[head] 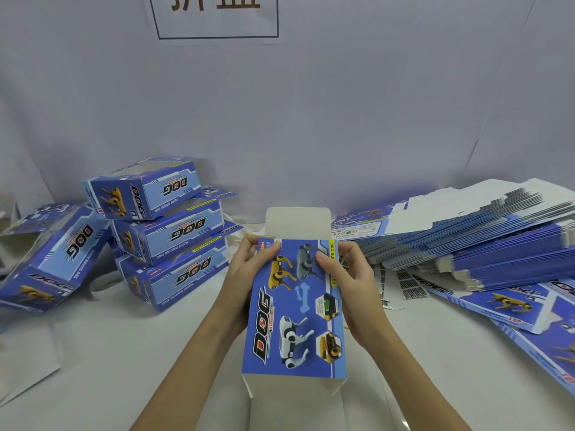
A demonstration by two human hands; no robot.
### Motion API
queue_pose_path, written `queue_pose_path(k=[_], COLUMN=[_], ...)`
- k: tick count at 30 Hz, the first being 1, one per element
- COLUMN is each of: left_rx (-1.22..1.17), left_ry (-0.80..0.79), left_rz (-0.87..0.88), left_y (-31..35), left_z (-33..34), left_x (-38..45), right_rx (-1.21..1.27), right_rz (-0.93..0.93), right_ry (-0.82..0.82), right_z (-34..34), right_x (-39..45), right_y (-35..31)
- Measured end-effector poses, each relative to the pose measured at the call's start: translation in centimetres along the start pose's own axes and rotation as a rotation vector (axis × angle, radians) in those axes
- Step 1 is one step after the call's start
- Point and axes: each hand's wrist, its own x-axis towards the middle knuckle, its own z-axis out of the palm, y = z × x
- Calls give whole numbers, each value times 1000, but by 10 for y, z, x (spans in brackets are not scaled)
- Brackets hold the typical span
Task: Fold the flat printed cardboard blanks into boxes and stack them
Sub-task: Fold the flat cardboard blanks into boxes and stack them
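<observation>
A: Both hands grip the blue box (295, 309) mid-table: left hand (249, 275) and right hand (351, 284) pinching its far corners, white flap up.

B: Around it, folded boxes (168, 241) stacked left, flat blanks (466, 244) heaped right.

A single head-worn wide-angle camera looks forward and down, close over the white table (435, 353), the pale backdrop (342, 104) rising at the far side; edges bow. No second view shares the scene.
</observation>
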Motion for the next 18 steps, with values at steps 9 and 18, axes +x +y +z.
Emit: queue_pose_path(k=[9, 18], left_rx=[66, 306], left_ry=[57, 27], left_rz=[-22, -132], left_y=[9, 39], left_z=[-1, 21], left_x=[-4, 2], right_rx=[-46, -205], right_rz=[-17, 169], right_ry=[13, -62], right_z=[1, -1], right_x=[1, 0], right_y=[-4, -2])
